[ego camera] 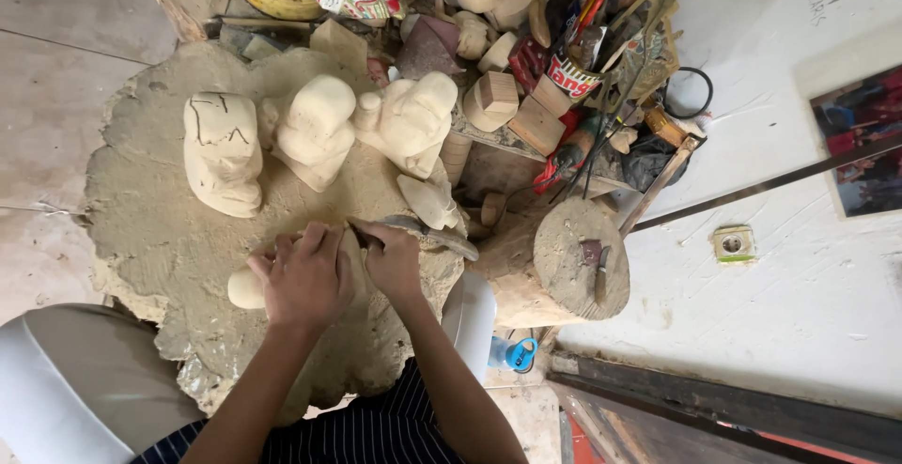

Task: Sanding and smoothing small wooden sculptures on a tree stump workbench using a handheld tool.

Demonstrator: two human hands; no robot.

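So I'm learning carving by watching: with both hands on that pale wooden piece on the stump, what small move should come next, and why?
Probably a short, shallow push of the dark-handled carving blade along the pale wooden piece. The left hand already pins the piece on the rough, chip-scarred stump top, and the right hand grips the tool close beside it, so a small controlled cut seems safest.

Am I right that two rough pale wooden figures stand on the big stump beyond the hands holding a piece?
Not quite: the head view shows three rough pale wooden figures on the big stump, not two. They do stand beyond the left hand and right hand.
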